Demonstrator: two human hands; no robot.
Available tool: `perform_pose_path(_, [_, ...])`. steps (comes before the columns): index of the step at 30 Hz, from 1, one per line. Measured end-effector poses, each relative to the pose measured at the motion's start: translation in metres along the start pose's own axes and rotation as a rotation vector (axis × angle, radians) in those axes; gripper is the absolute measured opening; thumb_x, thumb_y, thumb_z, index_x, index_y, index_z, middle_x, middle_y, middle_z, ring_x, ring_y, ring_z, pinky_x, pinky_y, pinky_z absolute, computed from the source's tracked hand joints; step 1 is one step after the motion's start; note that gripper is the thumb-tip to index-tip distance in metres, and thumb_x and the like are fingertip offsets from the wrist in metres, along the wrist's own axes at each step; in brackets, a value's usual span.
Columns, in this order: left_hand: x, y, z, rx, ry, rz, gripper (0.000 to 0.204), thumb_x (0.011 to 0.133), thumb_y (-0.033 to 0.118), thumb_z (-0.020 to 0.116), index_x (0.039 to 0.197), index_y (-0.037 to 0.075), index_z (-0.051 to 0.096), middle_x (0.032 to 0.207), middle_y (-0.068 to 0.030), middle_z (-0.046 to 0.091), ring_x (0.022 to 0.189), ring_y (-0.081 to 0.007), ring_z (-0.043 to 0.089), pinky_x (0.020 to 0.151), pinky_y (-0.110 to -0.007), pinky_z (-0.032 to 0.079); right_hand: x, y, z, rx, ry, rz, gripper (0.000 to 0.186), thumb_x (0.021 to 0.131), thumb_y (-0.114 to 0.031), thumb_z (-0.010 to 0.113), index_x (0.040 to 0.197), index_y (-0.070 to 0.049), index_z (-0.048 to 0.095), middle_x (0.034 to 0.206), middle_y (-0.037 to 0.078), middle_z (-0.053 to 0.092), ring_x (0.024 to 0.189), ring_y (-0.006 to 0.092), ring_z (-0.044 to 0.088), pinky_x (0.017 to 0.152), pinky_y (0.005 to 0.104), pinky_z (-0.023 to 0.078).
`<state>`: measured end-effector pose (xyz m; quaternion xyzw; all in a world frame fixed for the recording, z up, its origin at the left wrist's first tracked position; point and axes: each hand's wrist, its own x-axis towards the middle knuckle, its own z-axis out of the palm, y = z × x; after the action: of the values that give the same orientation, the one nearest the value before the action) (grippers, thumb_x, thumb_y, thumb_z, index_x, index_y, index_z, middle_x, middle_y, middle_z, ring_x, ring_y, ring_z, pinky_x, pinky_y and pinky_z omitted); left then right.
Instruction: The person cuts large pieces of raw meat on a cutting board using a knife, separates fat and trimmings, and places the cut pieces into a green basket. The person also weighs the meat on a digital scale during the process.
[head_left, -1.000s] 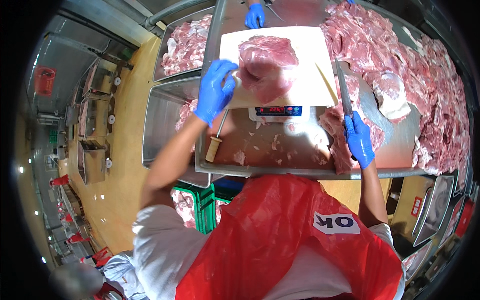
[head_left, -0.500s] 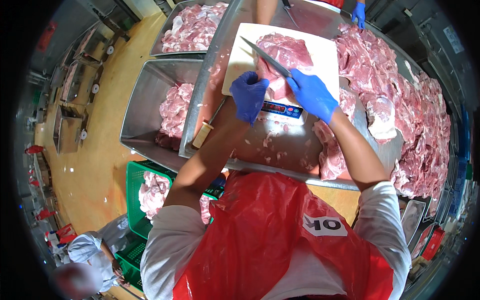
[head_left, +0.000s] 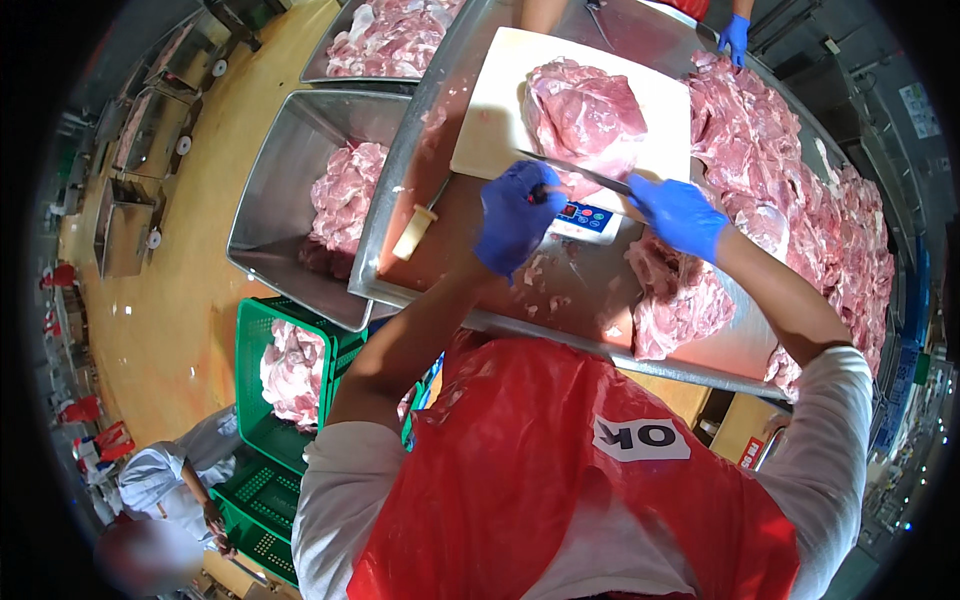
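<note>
A large piece of raw meat (head_left: 585, 110) lies on a white cutting board (head_left: 490, 130). My gloved right hand (head_left: 685, 218) is wrapped round the handle of a knife (head_left: 585, 172). Its long blade points left across the near edge of the meat. My gloved left hand (head_left: 515, 220) is curled closed in front of the board, near the blade's tip; something small and dark red shows at its fingers, too little to name. Just right of that hand, a scale's blue display panel (head_left: 588, 217) sits at the board's near edge.
A sharpening steel with a cream handle (head_left: 414, 232) lies left of the board. Meat (head_left: 800, 220) is heaped along the right side. Left stand a metal bin (head_left: 275, 180) and green crates (head_left: 255, 345). A co-worker's gloved hand (head_left: 735, 40) is at the far side.
The knife has come down toward me from over the meat, its blade now flatter. My left hand has drawn off the meat's near left side. The whole view has shifted slightly.
</note>
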<state>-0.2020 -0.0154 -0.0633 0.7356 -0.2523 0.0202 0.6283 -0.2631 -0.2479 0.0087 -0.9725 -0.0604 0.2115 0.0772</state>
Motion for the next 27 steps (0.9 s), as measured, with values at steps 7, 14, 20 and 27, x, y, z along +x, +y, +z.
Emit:
perform_pose_path(7, [-0.013,0.005,-0.017,-0.16,0.02,-0.024,0.011,0.074,-0.002,0.072,0.081,0.002,0.063,0.079,-0.0045,0.064,0.072,-0.0109,0.063,0.067,-0.025,0.051,0.042,-0.016,0.028,0.034,0.228,-0.135,0.019,0.095,-0.017,0.047,0.109,-0.006,0.053,0.09,0.02,0.062,0.083,0.0403,0.063,0.071,0.0473,0.05])
perform_pose_path(14, [-0.031,-0.005,-0.051,-0.366,0.08,-0.22,0.01,0.078,-0.007,0.067,0.077,0.0,0.06,0.079,-0.0054,0.066,0.074,-0.009,0.062,0.066,-0.024,0.051,-0.061,0.085,0.025,-0.199,0.024,-0.012,0.026,0.094,-0.013,0.048,0.12,-0.012,0.048,0.087,0.019,0.063,0.079,0.0414,0.064,0.065,0.0496,0.05])
perform_pose_path(20, [-0.028,-0.005,-0.062,-0.328,-0.197,-0.153,0.012,0.076,-0.009,0.066,0.078,0.001,0.059,0.084,-0.008,0.068,0.077,-0.0106,0.062,0.069,-0.026,0.051,0.023,-0.014,0.036,0.243,0.246,-0.081,0.026,0.098,-0.019,0.044,0.119,-0.005,0.051,0.097,0.025,0.064,0.093,0.0422,0.061,0.083,0.0456,0.048])
perform_pose_path(27, [-0.021,0.013,-0.08,-0.48,-0.16,-0.314,0.013,0.078,-0.008,0.058,0.074,0.004,0.055,0.081,-0.0003,0.056,0.079,-0.0092,0.053,0.074,-0.025,0.044,0.008,0.03,0.053,0.184,0.223,-0.011,0.03,0.095,-0.014,0.043,0.124,-0.007,0.049,0.088,0.024,0.064,0.079,0.0424,0.064,0.068,0.05,0.05])
